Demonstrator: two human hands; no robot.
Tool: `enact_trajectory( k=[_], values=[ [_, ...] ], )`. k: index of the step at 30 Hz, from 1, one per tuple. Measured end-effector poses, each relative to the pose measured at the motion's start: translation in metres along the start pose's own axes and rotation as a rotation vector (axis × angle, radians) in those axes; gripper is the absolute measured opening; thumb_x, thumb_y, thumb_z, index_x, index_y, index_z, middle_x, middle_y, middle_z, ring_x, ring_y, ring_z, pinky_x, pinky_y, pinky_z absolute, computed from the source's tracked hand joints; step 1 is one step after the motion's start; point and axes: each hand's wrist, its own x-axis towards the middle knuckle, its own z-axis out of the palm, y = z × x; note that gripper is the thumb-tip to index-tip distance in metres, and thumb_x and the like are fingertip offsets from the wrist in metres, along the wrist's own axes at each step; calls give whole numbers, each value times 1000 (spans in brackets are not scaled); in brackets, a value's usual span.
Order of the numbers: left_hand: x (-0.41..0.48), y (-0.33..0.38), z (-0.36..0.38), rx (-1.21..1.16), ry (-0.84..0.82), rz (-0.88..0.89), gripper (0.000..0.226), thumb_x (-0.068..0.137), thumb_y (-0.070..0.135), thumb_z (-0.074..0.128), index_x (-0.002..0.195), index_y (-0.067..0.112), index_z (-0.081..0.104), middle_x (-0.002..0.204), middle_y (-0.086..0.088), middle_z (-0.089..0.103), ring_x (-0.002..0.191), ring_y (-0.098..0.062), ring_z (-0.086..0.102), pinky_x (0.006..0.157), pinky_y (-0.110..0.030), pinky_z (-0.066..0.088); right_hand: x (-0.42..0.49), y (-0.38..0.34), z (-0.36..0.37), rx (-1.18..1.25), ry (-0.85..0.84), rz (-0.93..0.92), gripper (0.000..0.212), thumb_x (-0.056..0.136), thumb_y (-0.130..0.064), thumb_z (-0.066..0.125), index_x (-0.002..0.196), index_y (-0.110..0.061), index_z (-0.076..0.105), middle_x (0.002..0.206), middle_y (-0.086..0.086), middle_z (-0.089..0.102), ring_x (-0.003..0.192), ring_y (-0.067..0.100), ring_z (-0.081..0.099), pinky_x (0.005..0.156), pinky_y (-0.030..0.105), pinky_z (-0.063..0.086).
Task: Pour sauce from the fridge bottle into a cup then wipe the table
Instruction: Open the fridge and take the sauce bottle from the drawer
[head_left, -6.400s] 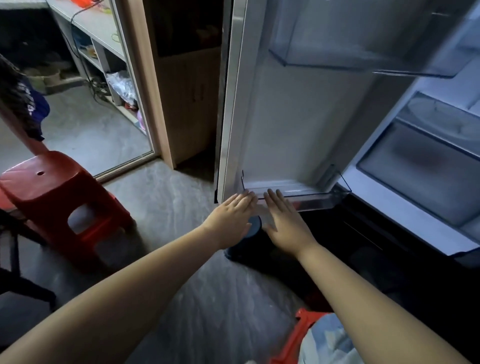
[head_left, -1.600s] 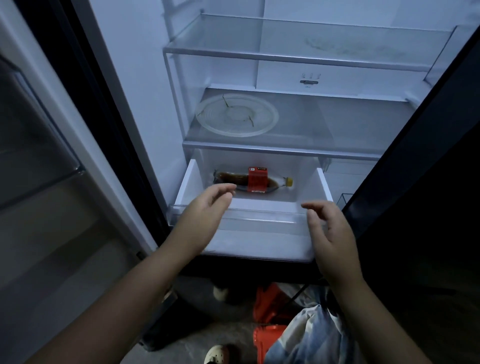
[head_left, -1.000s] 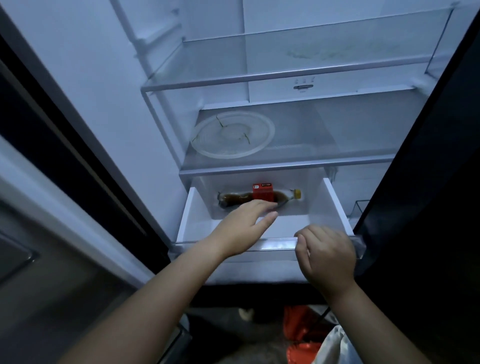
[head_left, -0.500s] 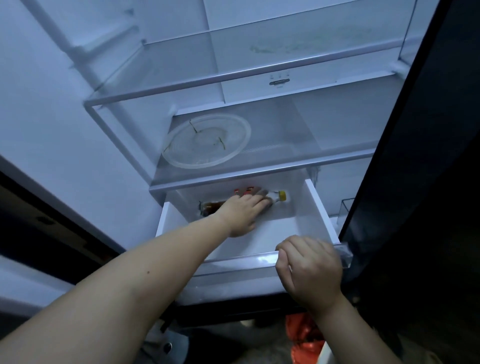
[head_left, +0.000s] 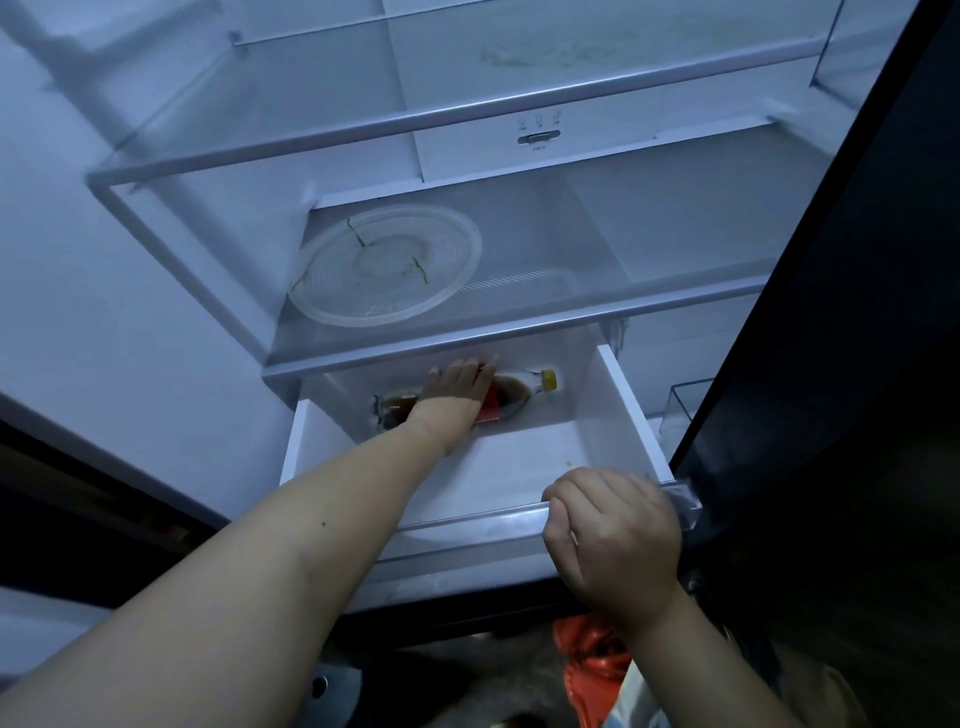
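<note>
Inside an open white fridge (head_left: 156, 260), a clear glass shelf (head_left: 649, 249) spans the compartment, and a white plastic drawer (head_left: 623, 405) stands pulled out just beneath it. A round clear plastic lid (head_left: 384, 265) lies flat on the left part of the shelf. Below the drawer, a red-orange object (head_left: 592, 660) shows on the dim floor.

The person's left arm reaches deep into the drawer. The left hand (head_left: 452, 395) lies across the middle of a clear plastic bottle of dark sauce (head_left: 511, 397), which rests on its side against the drawer's back wall. Its fingers drape over the bottle; the thumb is hidden, and whether the hand has closed around the bottle cannot be told. The right hand (head_left: 618, 540) is clenched over the right end of the drawer's clear front rim (head_left: 467, 519), knuckles up. A red label (head_left: 489, 410) shows beside the left hand, and the bottle's yellow cap (head_left: 548, 378) points right.
</note>
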Motion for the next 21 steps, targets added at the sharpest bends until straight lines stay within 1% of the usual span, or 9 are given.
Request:
enact_trajectory(
  k=[3, 5, 8, 10, 13, 16, 19, 21],
  values=[
    [3, -3, 2, -48, 3, -57, 84, 82, 27, 67, 148, 15, 16, 145, -12, 30, 129, -32, 34, 104, -43, 30, 0, 0, 0, 1, -3, 4, 34, 90, -22, 38, 65, -18, 60, 65, -2, 59, 59, 21, 54, 60, 32, 36],
    [4, -4, 6, -91, -7, -80, 85, 76, 36, 72, 143, 19, 22, 139, -11, 36, 124, -32, 39, 101, -44, 34, 1, -1, 0, -9, -2, 5, 34, 90, -22, 38, 65, -18, 60, 65, -3, 58, 59, 21, 53, 60, 33, 36],
    [2, -6, 10, -143, -34, -68, 87, 73, 47, 71, 142, 24, 21, 134, -11, 40, 120, -33, 41, 101, -47, 34, 0, -1, 0, -15, 5, 3, 34, 90, -22, 37, 65, -18, 60, 64, -3, 58, 58, 21, 52, 60, 32, 33],
    [-2, -5, 9, -181, -64, -40, 90, 72, 54, 67, 143, 25, 19, 133, -10, 40, 120, -33, 40, 102, -50, 32, 1, -1, 0, -15, 6, 3, 34, 90, -22, 38, 65, -17, 60, 64, -3, 58, 58, 21, 53, 60, 32, 33],
    [-10, 0, 6, -212, -97, -26, 99, 69, 54, 70, 146, 22, 15, 134, -10, 40, 122, -33, 40, 103, -50, 32, 1, -2, 0, -24, 7, 8, 32, 89, -21, 39, 64, -17, 59, 63, -3, 57, 58, 21, 52, 59, 33, 33],
    [-18, 5, 3, -226, -142, 7, 104, 65, 53, 74, 146, 22, 17, 131, -9, 45, 118, -32, 46, 97, -46, 40, 1, -2, 0, -32, 6, 7, 32, 90, -21, 39, 64, -17, 59, 63, -2, 57, 58, 21, 51, 59, 33, 33],
    [-25, 7, -3, -270, -214, 29, 102, 62, 50, 79, 142, 21, 22, 127, -9, 49, 111, -30, 51, 87, -40, 46, 1, -2, -1, -38, 7, 8, 35, 91, -22, 38, 64, -16, 59, 63, -2, 57, 58, 21, 50, 59, 32, 33],
    [-30, 8, -5, -296, -250, 62, 99, 62, 48, 80, 139, 21, 25, 128, -8, 51, 110, -28, 53, 88, -39, 46, 1, -2, -1, -47, 14, 7, 34, 91, -22, 38, 64, -16, 59, 64, -2, 57, 58, 20, 51, 60, 31, 32]
  ],
)
